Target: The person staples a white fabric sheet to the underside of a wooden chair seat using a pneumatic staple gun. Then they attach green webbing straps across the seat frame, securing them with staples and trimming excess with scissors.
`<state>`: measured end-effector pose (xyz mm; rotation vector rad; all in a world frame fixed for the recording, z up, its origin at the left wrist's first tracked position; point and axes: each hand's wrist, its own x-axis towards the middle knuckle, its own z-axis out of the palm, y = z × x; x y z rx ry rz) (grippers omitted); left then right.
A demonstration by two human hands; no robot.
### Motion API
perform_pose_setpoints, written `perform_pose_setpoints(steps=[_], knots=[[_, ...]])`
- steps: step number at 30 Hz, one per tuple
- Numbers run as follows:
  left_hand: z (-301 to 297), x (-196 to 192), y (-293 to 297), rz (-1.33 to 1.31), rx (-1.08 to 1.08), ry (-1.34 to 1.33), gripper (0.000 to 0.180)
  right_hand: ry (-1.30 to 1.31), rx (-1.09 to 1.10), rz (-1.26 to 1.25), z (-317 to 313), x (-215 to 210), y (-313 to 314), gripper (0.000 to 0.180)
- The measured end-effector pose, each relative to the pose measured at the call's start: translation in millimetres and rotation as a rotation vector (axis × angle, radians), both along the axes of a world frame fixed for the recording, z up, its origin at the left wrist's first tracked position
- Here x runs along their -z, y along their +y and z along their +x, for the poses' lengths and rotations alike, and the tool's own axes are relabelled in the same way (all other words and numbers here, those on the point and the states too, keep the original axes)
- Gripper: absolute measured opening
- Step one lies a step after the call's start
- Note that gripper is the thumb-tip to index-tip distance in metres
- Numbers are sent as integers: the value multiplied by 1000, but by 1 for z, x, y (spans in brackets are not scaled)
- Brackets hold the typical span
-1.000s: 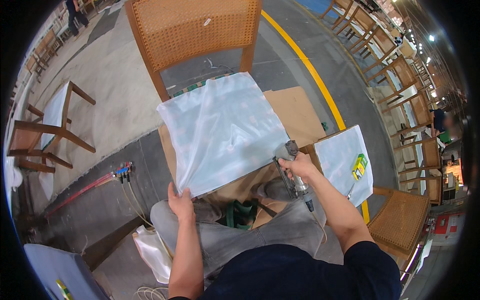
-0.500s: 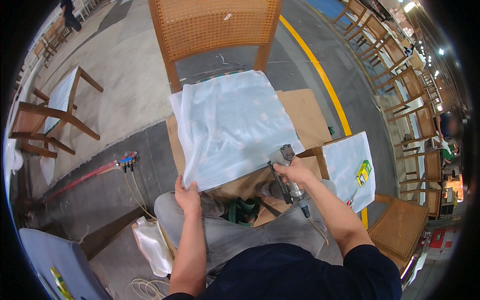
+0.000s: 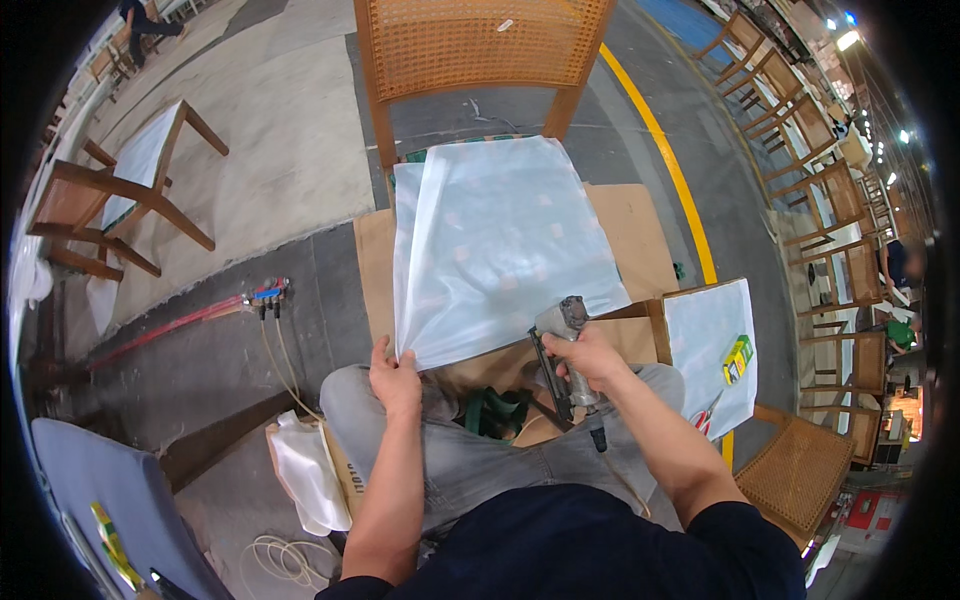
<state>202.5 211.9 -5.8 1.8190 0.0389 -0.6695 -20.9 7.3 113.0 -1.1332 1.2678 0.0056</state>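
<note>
A thin white cloth (image 3: 510,245) covers the seat of a wooden chair in front of me, with a fold running down its left side. The chair's woven cane back (image 3: 480,45) rises at the far end. My left hand (image 3: 397,384) pinches the cloth at its near left corner. My right hand (image 3: 592,360) is wrapped round a grey air staple gun (image 3: 566,318), close to the cloth's near right edge. From the bottom of the staple gun a thin hose (image 3: 625,482) runs down over my lap.
Brown cardboard (image 3: 640,235) lies under the chair. To the right, a white-covered panel (image 3: 705,320) carries a yellow-green box (image 3: 738,360) and red-handled scissors (image 3: 704,415). An air line with a blue valve (image 3: 268,294) is on the left. Another wooden chair (image 3: 150,185) lies tipped beyond it.
The cloth's left side is drawn straighter, with fewer creases across the middle. My left hand still pinches its corner, and the staple gun stays in my right hand. The whole view has shifted slightly.
</note>
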Motion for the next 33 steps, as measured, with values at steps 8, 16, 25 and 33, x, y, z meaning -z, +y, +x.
perform_pose_setpoints(steps=[8,16,25,33], knots=[[-2,4,-1,40,8,-72,55,-8,-52,-22,11,3,14,21],[-2,1,0,102,39,-54,51,-107,-64,36,38,1,45,24],[3,0,-5,18,-6,-39,51,-140,-14,-27,24,-3,39,24],[-5,-14,-22,-140,101,288,67,-39,350,-307,-152,-96,-67,37]])
